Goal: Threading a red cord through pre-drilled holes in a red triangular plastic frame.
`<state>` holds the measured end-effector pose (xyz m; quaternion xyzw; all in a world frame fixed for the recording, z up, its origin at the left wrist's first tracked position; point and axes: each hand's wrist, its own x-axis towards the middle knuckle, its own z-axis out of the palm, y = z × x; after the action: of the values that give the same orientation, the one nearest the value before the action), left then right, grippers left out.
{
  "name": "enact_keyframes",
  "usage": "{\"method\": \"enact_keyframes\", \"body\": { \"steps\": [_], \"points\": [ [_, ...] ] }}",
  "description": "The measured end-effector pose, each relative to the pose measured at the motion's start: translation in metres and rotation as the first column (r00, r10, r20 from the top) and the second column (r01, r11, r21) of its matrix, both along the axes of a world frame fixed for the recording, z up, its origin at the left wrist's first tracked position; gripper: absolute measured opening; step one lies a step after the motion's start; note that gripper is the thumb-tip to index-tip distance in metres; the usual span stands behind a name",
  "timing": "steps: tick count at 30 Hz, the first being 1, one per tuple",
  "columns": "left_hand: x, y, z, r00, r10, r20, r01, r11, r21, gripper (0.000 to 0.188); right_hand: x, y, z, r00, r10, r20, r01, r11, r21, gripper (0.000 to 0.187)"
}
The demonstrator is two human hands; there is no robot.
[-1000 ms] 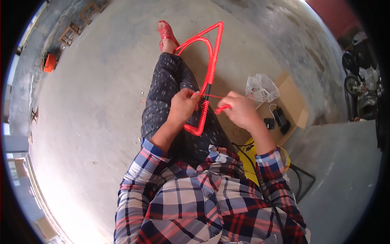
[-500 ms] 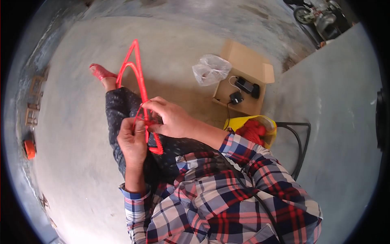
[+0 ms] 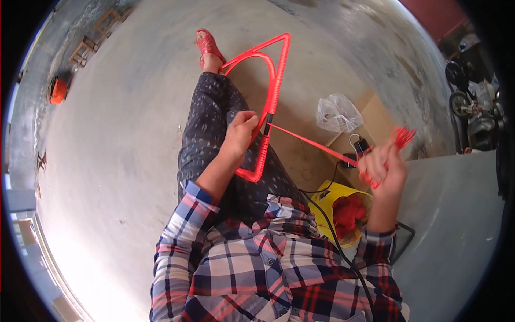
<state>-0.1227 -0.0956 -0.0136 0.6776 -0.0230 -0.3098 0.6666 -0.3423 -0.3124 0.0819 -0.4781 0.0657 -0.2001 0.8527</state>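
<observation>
The left hand [image 3: 242, 130] grips the angular frame wrapped in red cord [image 3: 277, 83], which lies over the dark patterned trouser legs [image 3: 205, 121], while the right hand [image 3: 387, 169] is closed round the taut, thin red strand [image 3: 314, 144] drawn from it. Steady tension seems best, each turn probably laid snug against its neighbour across the short bare black section [image 3: 270, 118], without overlap.

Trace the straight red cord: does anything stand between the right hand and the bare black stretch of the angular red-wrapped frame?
Nothing visible does: the straight red cord runs unblocked from the right hand to the bare black stretch. The left hand is left of the cord, on the frame.
</observation>
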Motion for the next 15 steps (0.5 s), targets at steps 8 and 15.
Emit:
{"method": "enact_keyframes", "body": {
  "steps": [8,15],
  "points": [
    [0.012,0.001,-0.01,0.956,-0.224,-0.187,0.201,0.97,-0.134,0.015,-0.061,0.002,-0.033,0.987,-0.101,-0.126,0.117,0.985,0.125,0.033],
    [-0.012,0.002,0.002,0.99,-0.067,-0.122,0.046,0.985,-0.167,0.025,-0.05,-0.063,-0.075,0.943,-0.33,0.045,0.294,0.888,0.354,0.03]
  ]
}}
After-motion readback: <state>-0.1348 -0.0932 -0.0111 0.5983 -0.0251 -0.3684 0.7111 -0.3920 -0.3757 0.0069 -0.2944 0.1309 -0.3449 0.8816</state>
